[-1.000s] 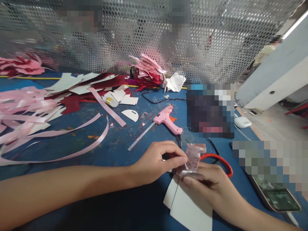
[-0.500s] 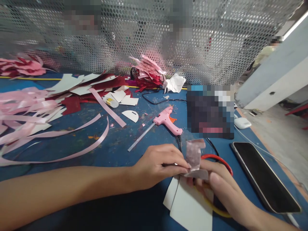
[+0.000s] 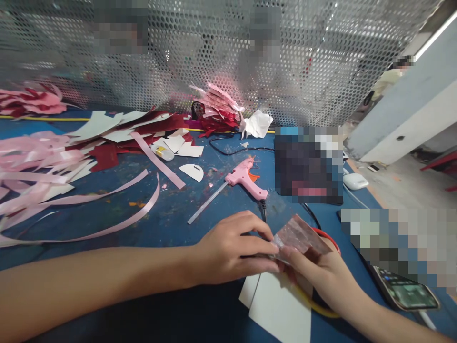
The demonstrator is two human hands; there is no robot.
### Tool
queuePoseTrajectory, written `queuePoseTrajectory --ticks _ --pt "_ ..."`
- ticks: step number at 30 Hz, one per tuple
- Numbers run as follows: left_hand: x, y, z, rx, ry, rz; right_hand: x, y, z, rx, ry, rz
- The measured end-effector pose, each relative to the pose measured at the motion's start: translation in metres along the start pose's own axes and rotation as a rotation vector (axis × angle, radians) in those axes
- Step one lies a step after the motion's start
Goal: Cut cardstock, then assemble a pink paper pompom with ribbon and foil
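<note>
My left hand (image 3: 232, 247) and my right hand (image 3: 317, 276) meet low in the middle of the head view over a blue table (image 3: 171, 214). Both pinch a small shiny pink piece of foil-like paper (image 3: 298, 236), which lies tilted between the fingertips. My left fingers are pressed together on its left edge. My right hand grips it from below and also lies on red and yellow scissor handles (image 3: 326, 236). Under the hands lie white card pieces (image 3: 282, 309).
A pink glue gun (image 3: 244, 178) with a clear glue stick lies just beyond the hands. Pink ribbon strips (image 3: 107, 209) and red and white paper scraps (image 3: 117, 138) cover the left. A phone (image 3: 407, 290), an earbud case (image 3: 355, 181) and a perforated metal screen (image 3: 214, 52) are around.
The pink piece was standing upright and bent; now it is folded down flatter and tilted toward the right. My right hand has shifted under it. The phone screen has lit up.
</note>
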State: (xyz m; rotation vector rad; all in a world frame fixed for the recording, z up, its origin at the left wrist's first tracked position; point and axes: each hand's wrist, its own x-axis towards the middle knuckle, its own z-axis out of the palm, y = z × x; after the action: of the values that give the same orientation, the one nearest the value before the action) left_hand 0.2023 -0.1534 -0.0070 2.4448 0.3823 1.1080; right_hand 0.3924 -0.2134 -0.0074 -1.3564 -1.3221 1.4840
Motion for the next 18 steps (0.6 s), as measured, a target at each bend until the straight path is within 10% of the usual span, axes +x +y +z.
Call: queuePoseTrajectory --ticks 18 --pt "-0.0001 0.001 -0.0003 -0.01 -0.094 -0.193 0.0033 0.0017 -0.0011 -0.288 -0.047 -0.228"
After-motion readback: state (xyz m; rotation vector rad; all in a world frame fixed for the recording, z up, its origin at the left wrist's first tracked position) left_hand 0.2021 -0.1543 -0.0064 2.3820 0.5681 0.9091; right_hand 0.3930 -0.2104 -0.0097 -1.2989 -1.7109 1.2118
